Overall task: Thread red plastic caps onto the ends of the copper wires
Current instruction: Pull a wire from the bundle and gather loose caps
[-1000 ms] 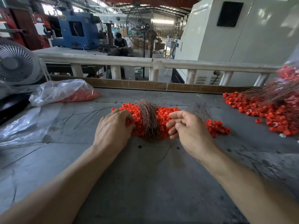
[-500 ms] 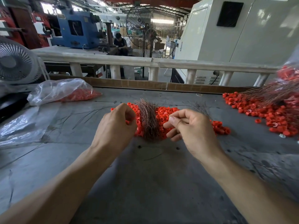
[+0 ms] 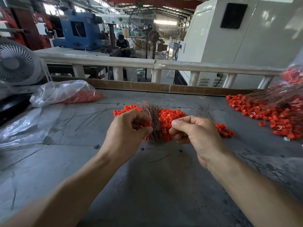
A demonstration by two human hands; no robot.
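Caps: a red pile [image 3: 170, 119] lies mid-table, just beyond both hands; one cap [image 3: 148, 124] is pinched in the left hand's fingertips.
Wires: a copper bundle [image 3: 153, 122] lies across the pile, between the hands.
Left hand [image 3: 126, 133]: raised above the table, fingers curled, clamped on the cap.
Right hand [image 3: 196, 135]: thumb pressed to forefinger; whether a wire sits in the pinch I cannot tell.
Table [image 3: 147, 185]: grey, scuffed.
Right side: more caps [image 3: 270, 115] under long wires [image 3: 275, 95].
Left side: bag [image 3: 65, 93] of caps; fan [image 3: 18, 63] behind.
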